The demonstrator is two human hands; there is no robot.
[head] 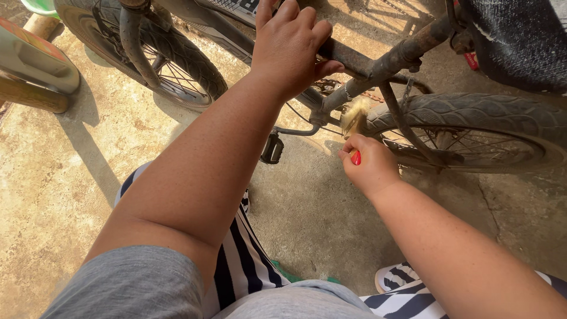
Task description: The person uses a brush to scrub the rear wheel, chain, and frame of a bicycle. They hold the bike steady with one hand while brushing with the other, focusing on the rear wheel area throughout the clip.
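A small rusty bicycle stands in front of me on concrete. My left hand is shut around its dark top frame tube. My right hand grips a brush with a red handle; its pale bristles press against the frame near the rear tyre, by the seat stay and the chain. A black pedal hangs below the frame between my arms. The brush handle is mostly hidden inside my fist.
The front wheel is at upper left, and a dark saddle at upper right. A green and orange object sits at the far left. My striped trousers and a striped shoe are at the bottom.
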